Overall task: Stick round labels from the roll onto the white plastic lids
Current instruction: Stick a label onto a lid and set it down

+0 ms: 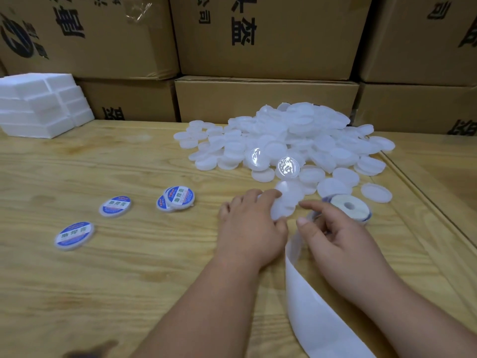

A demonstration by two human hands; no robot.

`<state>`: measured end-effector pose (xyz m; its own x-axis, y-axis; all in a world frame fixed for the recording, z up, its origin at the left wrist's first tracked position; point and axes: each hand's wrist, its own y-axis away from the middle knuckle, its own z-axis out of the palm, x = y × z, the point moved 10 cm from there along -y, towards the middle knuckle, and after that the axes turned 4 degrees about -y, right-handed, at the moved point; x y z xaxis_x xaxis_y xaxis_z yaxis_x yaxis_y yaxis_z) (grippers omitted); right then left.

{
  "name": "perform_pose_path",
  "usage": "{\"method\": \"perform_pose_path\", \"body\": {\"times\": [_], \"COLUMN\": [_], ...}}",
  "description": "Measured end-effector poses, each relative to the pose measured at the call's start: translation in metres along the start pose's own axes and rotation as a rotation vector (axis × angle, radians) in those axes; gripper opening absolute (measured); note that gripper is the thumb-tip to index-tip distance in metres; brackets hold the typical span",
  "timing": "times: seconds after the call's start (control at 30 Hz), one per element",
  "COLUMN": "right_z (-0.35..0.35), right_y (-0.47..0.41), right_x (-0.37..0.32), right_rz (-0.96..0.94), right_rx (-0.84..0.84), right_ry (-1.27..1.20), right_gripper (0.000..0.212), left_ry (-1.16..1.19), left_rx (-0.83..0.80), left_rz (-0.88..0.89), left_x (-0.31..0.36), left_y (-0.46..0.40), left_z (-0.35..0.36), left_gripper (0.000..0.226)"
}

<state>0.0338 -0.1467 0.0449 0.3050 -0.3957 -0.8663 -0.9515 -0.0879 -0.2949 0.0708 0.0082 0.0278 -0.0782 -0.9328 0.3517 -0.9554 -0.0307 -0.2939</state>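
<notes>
A big heap of white plastic lids (291, 140) lies on the wooden table (129, 280) at the back right. My left hand (251, 228) grips one bare white lid (286, 200) between thumb and fingers. Right of it, my right hand (333, 236) pinches the label strip where it leaves the label roll (348, 206), forefinger stretched toward the lid. Empty white backing tape (312, 301) trails from my right hand down to the lower edge. Several lids with blue-and-white round labels (178, 198) lie to the left on the table.
Stacked cardboard boxes (265, 45) form a wall behind the table. A pile of white foam blocks (44, 104) sits at the back left. A raised wooden edge (423, 197) runs along the table's right side.
</notes>
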Motion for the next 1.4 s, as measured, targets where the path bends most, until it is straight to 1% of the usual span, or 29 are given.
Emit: {"method": "perform_pose_path", "body": {"times": [0.03, 0.1, 0.17, 0.23, 0.27, 0.37, 0.43, 0.5, 0.57, 0.6, 0.7, 0.73, 0.83, 0.97, 1.03, 1.2, 1.27, 1.3, 1.4], "right_z": [0.0, -0.002, -0.007, -0.012, -0.013, -0.013, -0.012, -0.011, -0.013, -0.013, -0.013, -0.013, -0.013, -0.015, -0.014, -0.017, -0.017, -0.015, -0.014], "right_y": [0.0, 0.002, 0.003, 0.003, 0.003, 0.004, 0.003, 0.001, -0.001, -0.001, -0.002, -0.002, -0.002, -0.001, -0.001, -0.007, -0.008, -0.008, -0.007], "right_x": [-0.001, -0.004, -0.004, 0.0, 0.004, 0.013, 0.017, 0.018, 0.02, 0.021, 0.027, 0.029, 0.031, 0.03, 0.028, 0.038, 0.039, 0.038, 0.033], "right_rz": [-0.012, -0.034, -0.024, 0.022, 0.051, 0.126, 0.145, 0.132, 0.126, 0.129, 0.172, 0.191, 0.219, 0.224, 0.225, 0.257, 0.267, 0.267, 0.248], "right_rx": [0.002, 0.023, 0.059, 0.085, 0.093, 0.099, 0.084, 0.074, 0.087, 0.095, 0.113, 0.116, 0.111, 0.108, 0.08, 0.084, 0.07, 0.057, 0.048], "right_ry": [0.027, 0.046, 0.012, -0.033, -0.048, -0.098, -0.113, -0.125, -0.189, -0.224, -0.313, -0.332, -0.352, -0.343, -0.33, -0.282, -0.3, -0.32, -0.369], "right_gripper": [0.009, 0.01, 0.016, 0.018, 0.017, 0.01, 0.009, 0.014, 0.02, 0.023, 0.029, 0.029, 0.027, 0.013, 0.013, 0.022, 0.017, 0.018, 0.035], "left_ry": [0.021, 0.111, 0.284, 0.46, 0.512, 0.603, 0.662, 0.71, 0.744, 0.759, 0.775, 0.765, 0.717, 0.723, 0.748, 0.882, 0.877, 0.869, 0.831], "left_rx": [0.005, 0.084, 0.211, 0.277, 0.267, 0.149, 0.126, 0.203, 0.292, 0.3, 0.274, 0.29, 0.335, 0.299, 0.26, 0.12, 0.099, 0.085, 0.013], "left_rz": [0.004, 0.018, 0.003, -0.027, -0.033, -0.043, -0.036, 0.03, 0.109, 0.139, 0.201, 0.213, 0.237, 0.223, 0.239, 0.294, 0.279, 0.267, 0.257], "left_x": [0.0, 0.0, -0.004, -0.011, -0.011, -0.003, 0.004, 0.015, 0.023, 0.028, 0.035, 0.034, 0.032, 0.035, 0.037, 0.045, 0.048, 0.048, 0.048], "left_y": [-0.001, -0.002, -0.002, -0.003, -0.005, -0.009, -0.007, -0.003, 0.002, 0.005, 0.007, 0.007, 0.004, 0.004, 0.003, 0.003, 0.004, 0.003, 0.003], "left_z": [-0.002, -0.011, -0.026, -0.033, -0.033, -0.019, -0.019, -0.031, -0.042, -0.043, -0.042, -0.043, -0.046, -0.041, -0.038, -0.028, -0.025, -0.024, -0.018], "left_gripper": [0.054, 0.056, 0.054, 0.052, 0.05, 0.05, 0.049, 0.045, 0.039, 0.04, 0.053, 0.051, 0.034, 0.034, 0.035, 0.034, 0.032, 0.031, 0.026]}}
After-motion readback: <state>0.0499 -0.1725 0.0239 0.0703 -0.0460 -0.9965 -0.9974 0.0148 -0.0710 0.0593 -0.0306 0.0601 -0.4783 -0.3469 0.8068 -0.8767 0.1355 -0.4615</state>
